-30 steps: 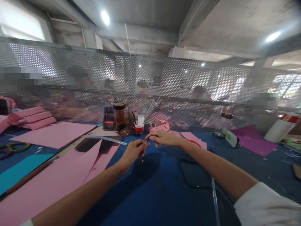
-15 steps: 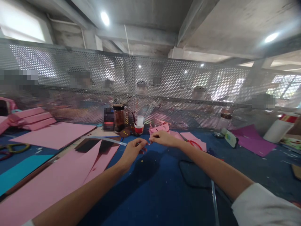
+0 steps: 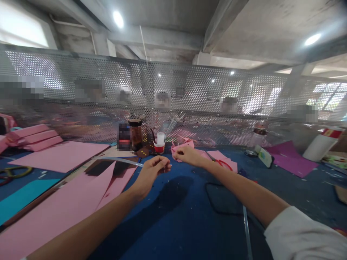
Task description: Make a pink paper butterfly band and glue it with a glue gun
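Head view: see left hand (image 3: 157,167) loosely curled, thumb near fingers, and right hand (image 3: 187,156) folded tighter, as in a pinch; cannot tell whether gripping anything tiny in either. Compared with a moment ago, now held slightly apart rather than almost tip to tip, suggesting a break in close two-handed fingerwork. Just behind right hand, notice pink piece (image 3: 184,144); cannot judge contact. Farther out, find scissors (image 3: 219,161) and cup (image 3: 159,148).

Pink sheets (image 3: 62,155) on blue tabletop (image 3: 179,227)
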A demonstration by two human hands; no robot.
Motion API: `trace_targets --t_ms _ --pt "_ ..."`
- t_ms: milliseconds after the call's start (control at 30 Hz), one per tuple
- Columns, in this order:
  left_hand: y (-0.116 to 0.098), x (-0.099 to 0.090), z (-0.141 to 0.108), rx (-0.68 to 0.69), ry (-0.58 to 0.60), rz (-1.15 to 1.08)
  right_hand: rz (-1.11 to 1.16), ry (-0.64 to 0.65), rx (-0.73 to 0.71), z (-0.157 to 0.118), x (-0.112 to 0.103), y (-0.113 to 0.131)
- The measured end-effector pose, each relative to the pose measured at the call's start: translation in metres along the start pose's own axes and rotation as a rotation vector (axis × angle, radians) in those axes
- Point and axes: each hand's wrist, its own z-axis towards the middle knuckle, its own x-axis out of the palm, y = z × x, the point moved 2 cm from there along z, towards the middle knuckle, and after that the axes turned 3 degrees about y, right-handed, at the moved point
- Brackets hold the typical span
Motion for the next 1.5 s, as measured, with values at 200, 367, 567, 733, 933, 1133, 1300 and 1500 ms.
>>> trace_targets --t_ms 200,367,567,733,933,1133,1300,1500 --pt "-0.016 -0.012 0.001 0.043 -0.082 0.055 -0.11 -0.095 0.019 0.001 -0.018 -0.016" --pt "-0.029 -0.012 0.0 0.091 -0.124 0.121 -0.221 -0.081 0.1 -0.005 -0.023 -0.034" --pt "-0.031 -0.01 -0.001 0.074 -0.143 0.155 -0.309 -0.021 0.118 -0.009 -0.02 -0.039" --pt "-0.025 -0.013 0.0 0.069 -0.141 0.149 -0.369 -0.007 0.123 -0.008 -0.016 -0.036" --pt "-0.017 -0.015 0.001 0.076 -0.107 0.16 -0.438 -0.027 0.117 -0.004 -0.01 -0.04" --pt "-0.018 -0.015 0.001 0.065 -0.114 0.149 -0.464 -0.061 0.107 -0.003 -0.006 -0.044" --pt "-0.02 -0.013 0.0 0.051 -0.107 0.136 -0.458 -0.082 0.114 -0.002 -0.002 -0.046" --pt "-0.025 -0.009 -0.002 0.038 -0.111 0.157 -0.458 -0.098 0.136 0.002 0.003 -0.05"
